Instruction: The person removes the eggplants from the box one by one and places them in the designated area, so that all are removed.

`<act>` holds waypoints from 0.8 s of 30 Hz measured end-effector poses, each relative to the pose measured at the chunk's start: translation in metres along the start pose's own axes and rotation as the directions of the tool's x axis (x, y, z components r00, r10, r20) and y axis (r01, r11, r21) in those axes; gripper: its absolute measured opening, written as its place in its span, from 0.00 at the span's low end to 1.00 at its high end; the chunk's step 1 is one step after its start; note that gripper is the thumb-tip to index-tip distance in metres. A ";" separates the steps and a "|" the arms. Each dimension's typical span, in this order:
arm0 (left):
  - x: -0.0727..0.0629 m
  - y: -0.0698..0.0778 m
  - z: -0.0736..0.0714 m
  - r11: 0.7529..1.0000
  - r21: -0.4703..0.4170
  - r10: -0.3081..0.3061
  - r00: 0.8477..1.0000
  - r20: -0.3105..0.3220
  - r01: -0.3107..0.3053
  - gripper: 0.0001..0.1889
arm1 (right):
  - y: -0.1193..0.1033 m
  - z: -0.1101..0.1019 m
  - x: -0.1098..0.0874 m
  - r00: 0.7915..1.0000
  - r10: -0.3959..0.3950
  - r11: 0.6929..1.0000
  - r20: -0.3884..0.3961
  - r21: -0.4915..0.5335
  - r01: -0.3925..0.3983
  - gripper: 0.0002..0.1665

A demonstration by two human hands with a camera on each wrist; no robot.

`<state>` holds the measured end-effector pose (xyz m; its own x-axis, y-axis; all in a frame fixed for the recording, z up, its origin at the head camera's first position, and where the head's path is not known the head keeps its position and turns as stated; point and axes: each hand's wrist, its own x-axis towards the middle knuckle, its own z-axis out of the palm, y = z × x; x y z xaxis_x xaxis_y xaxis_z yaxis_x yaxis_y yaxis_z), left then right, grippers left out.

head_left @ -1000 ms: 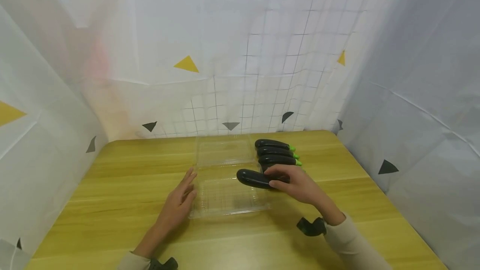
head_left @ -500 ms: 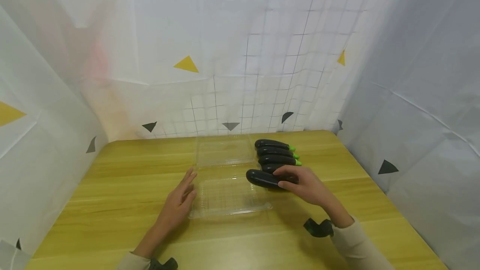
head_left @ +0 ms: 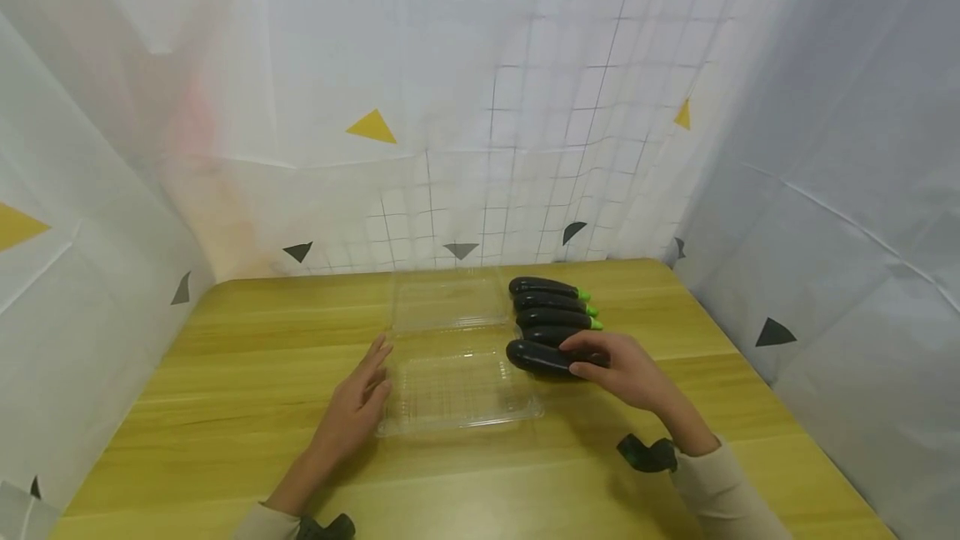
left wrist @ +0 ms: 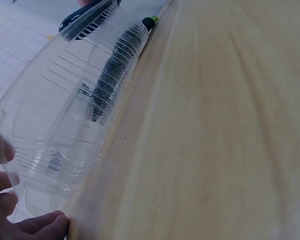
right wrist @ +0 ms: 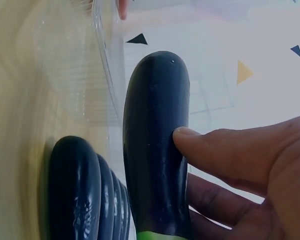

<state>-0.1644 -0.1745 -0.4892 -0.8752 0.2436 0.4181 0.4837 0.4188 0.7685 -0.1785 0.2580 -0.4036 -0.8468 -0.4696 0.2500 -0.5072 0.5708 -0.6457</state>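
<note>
A dark purple eggplant [head_left: 537, 357] is pinched between the thumb and fingers of my right hand [head_left: 628, 372], which grips it near its green stem end. In the right wrist view this eggplant [right wrist: 155, 135] is raised above several others [right wrist: 74, 190] lying side by side. My left hand [head_left: 352, 408] rests with fairly straight fingers against the left side of a clear plastic clamshell box [head_left: 450, 394]. The box lies with its lid [head_left: 450, 300] folded back. In the left wrist view, the fingers [left wrist: 8, 202] touch the box's edge.
The row of eggplants [head_left: 551, 302] lies right of the lid, green stems pointing right. Everything stands on a wood-grain table [head_left: 285, 340]. White sheeting [head_left: 450, 65] with yellow and dark patches encloses the back and sides.
My right hand has moved right with the eggplant, from over the box's right part to beside the front of the row. The left hand and the box have stayed in place.
</note>
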 end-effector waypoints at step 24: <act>0.000 -0.004 0.001 1.000 -0.006 0.004 1.000 -0.015 -0.004 0.29 | 0.029 -0.006 -0.017 0.998 0.059 0.998 -0.004 -0.009 -0.059 0.15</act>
<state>-0.1661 -0.1754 -0.4931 -0.8733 0.2319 0.4285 0.4872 0.4125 0.7698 -0.1797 0.2870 -0.4224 -0.8758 -0.4323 0.2148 -0.4579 0.6033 -0.6530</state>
